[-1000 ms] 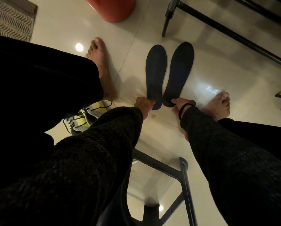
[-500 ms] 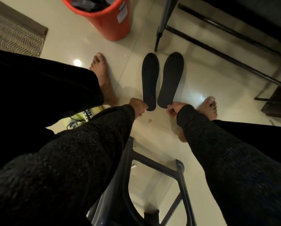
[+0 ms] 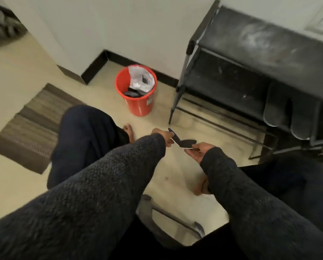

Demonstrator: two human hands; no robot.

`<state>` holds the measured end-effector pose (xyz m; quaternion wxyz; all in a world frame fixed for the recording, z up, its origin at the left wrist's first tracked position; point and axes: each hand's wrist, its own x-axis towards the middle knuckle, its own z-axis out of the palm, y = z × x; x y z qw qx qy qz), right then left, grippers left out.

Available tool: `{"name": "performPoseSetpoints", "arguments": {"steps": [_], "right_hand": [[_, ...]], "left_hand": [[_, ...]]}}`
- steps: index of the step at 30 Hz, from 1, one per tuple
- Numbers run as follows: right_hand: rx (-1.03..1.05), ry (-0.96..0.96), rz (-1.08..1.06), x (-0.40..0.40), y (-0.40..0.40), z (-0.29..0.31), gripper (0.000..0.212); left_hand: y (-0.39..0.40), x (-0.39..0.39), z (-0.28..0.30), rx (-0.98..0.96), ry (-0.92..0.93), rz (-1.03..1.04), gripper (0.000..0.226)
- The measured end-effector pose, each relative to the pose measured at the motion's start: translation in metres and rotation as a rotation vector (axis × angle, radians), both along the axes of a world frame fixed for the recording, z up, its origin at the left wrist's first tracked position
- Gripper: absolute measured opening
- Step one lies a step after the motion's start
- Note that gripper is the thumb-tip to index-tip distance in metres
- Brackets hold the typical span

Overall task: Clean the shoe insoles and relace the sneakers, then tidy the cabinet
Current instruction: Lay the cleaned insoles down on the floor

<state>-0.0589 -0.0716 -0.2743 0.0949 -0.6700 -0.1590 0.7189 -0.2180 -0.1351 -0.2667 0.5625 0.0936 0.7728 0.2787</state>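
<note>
The orange bucket (image 3: 138,98) is carrying a white label too blurred to read. The left hand (image 3: 165,136) and right hand (image 3: 198,150) are each pinching a dark insole (image 3: 185,143) above the floor.

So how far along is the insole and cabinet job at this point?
Early. Done: both dark foam insoles are out of the sneakers. In hand: the left hand pinches one insole and the right hand holds the other, lifted above the floor. Left: no sneakers show, so relacing cannot be judged, and the black metal shoe rack looks dusty.
</note>
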Motion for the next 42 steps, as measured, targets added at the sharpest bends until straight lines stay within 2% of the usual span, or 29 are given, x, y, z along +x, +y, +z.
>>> {"name": "performPoseSetpoints", "arguments": {"steps": [5, 9, 17, 21, 24, 28, 35, 39, 42], "right_hand": [[0.126, 0.107, -0.01, 0.02, -0.022, 0.07, 0.012], [0.226, 0.196, -0.046, 0.037, -0.039, 0.122, 0.01], [0.409, 0.325, -0.163, 0.076, -0.074, 0.224, 0.009], [0.496, 0.349, -0.202, 0.087, -0.083, 0.258, 0.01], [0.519, 0.356, -0.257, 0.094, -0.085, 0.269, 0.021], [0.506, 0.315, -0.311, 0.096, -0.073, 0.263, 0.017], [0.457, 0.233, -0.409, 0.08, -0.009, 0.21, 0.024], [0.452, 0.169, -0.415, 0.067, 0.036, 0.174, 0.035], [0.402, 0.137, -0.469, 0.06, 0.068, 0.152, 0.024]], "left_hand": [[-0.018, 0.006, 0.078, 0.123, -0.004, -0.09, 0.034], [-0.036, 0.011, 0.138, 0.209, 0.054, -0.097, 0.013], [-0.05, 0.028, 0.232, 0.281, 0.094, -0.135, 0.017], [-0.059, 0.033, 0.267, 0.378, 0.082, -0.099, 0.016], [-0.057, 0.032, 0.268, 0.428, 0.05, -0.041, 0.015], [-0.047, 0.032, 0.255, 0.444, 0.029, 0.029, 0.014], [0.014, 0.023, 0.2, 0.434, -0.164, 0.148, 0.01], [0.055, 0.019, 0.158, 0.472, -0.155, 0.204, 0.012], [0.083, 0.013, 0.131, 0.527, -0.124, 0.225, 0.011]]}}
